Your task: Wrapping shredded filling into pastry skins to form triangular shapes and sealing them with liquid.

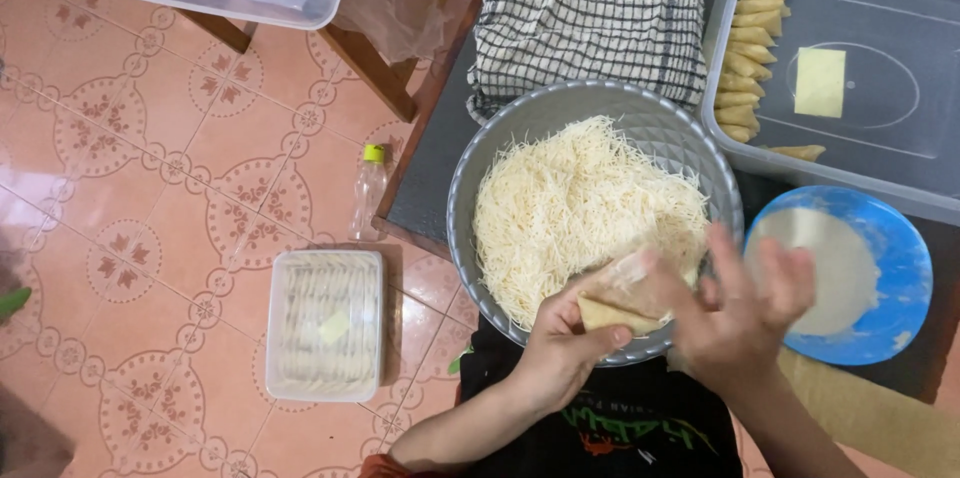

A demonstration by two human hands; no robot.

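Left hand (563,343): your fingers clamp the folded wrapper (615,310) over the grey bowl (470,173).
Right hand (735,313): blurred, fingers apart, touching the wrapper.

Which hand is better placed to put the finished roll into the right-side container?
Probably the right hand: it is free and nearer the container. The left hand holds the roll.

Left hand (560,343) pinches a thin, matt, pale pastry wrapper (620,303), soft like dough. Right behind that grip: a round grey metal bowl (600,103), dull sheen, holding dry-looking shredded white strands (575,203). Right of it, a glossy blue plastic plate (905,258); its whitish contents are probably powdery. Beyond: woven checked cloth (585,8).
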